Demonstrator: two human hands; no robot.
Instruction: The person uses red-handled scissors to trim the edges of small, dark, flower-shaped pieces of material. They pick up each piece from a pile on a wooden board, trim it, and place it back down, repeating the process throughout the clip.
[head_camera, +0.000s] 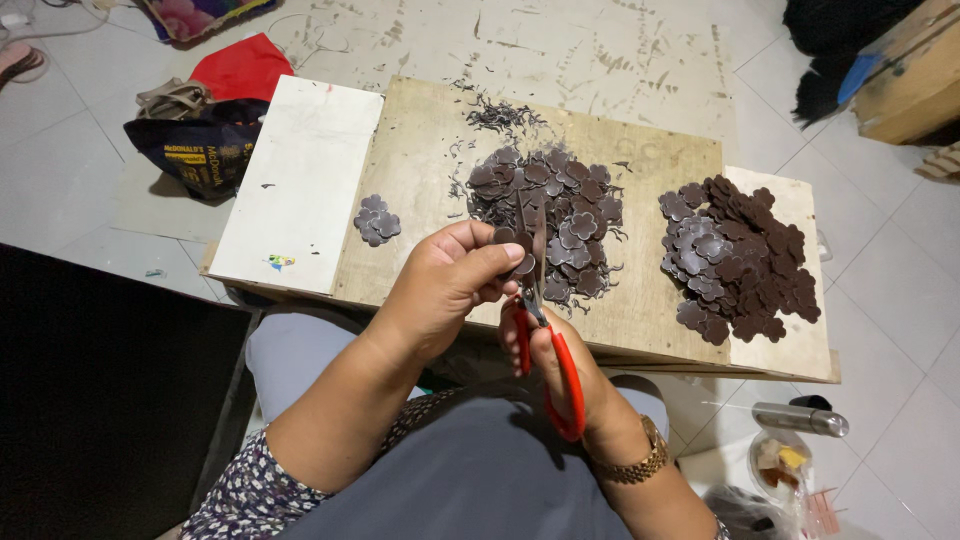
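Head view, looking down over the lap: left hand (450, 285) is curled, fingertips pinching a small dark brown flower-shaped piece (520, 262) just above the near edge of the wooden board (420, 160). Right hand (565, 375) is closed through the red loops of a pair of scissors (545, 345), blades pointing up and away from the body, the tips meeting the pinched piece; how far apart the blades stand cannot be told, since the left fingers and the piece cover them. A gold-coloured wristwatch (640, 465) sits on the right wrist. On the board directly beyond the hands lies a middle pile of flower pieces (555, 215) with thin dark trimmings (500, 118) scattered at its far side. A second, darker pile (735, 255) lies to the right, spreading onto a pale board (800, 345). A small cluster of three or four pieces (376, 220) sits apart to the left, near a white board (300, 180). On the tiled floor: a dark bag (205, 150) with a red cloth (245, 68) at far left, a metal flask (800, 418) at lower right.
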